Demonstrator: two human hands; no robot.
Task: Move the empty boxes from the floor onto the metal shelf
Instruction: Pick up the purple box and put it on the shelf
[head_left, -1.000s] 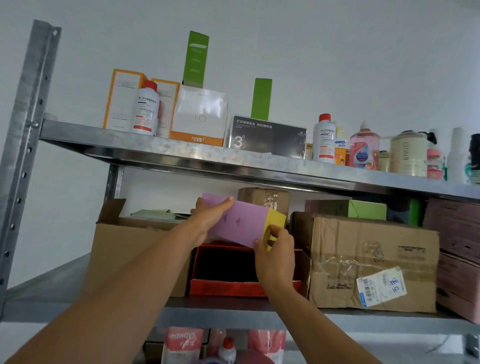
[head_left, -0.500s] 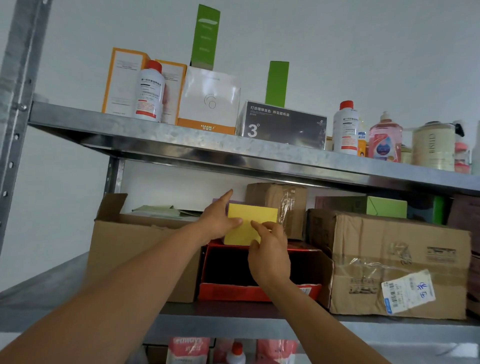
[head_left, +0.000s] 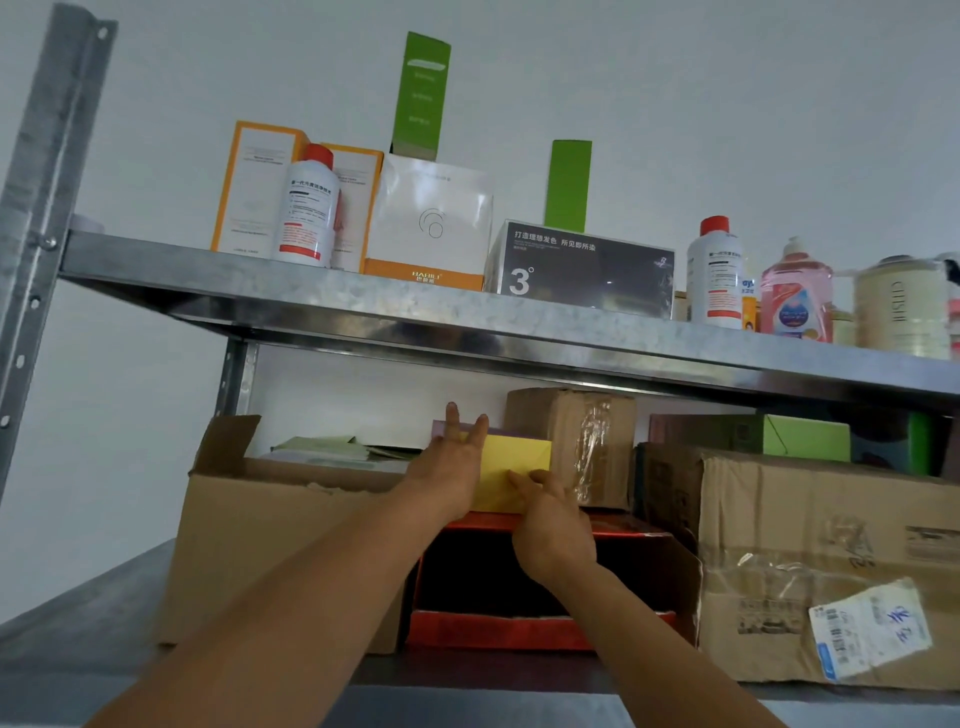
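A box with a yellow end and purple sides (head_left: 522, 460) sat on the middle level of the metal shelf (head_left: 363, 293), resting on top of a red box (head_left: 540, 631) and wedged between an open carton (head_left: 275, 545) on 1 side and a small taped carton (head_left: 571, 441) on the other. The left hand (head_left: 447, 467) lay flat against the yellow end's left part with its fingers straight, 2 fingertips reaching above the top edge. The right hand (head_left: 553, 530) touched the lower right of the same face with its fingers laid across it; whether its thumb hooked under the box could not be told. Both hands were close together and neither appeared to clamp the box. The step looked like the last push of a placement, with the box already up from the floor but its yellow end near the front of the red box. To do it well, the 2 hands should probably press evenly and straight back, so the light, empty box slides without twisting against the taped carton or tipping off the red box's front edge. A large carton with a shipping label (head_left: 810, 551) stood to the right, and bottles and upright packets lined the level above.
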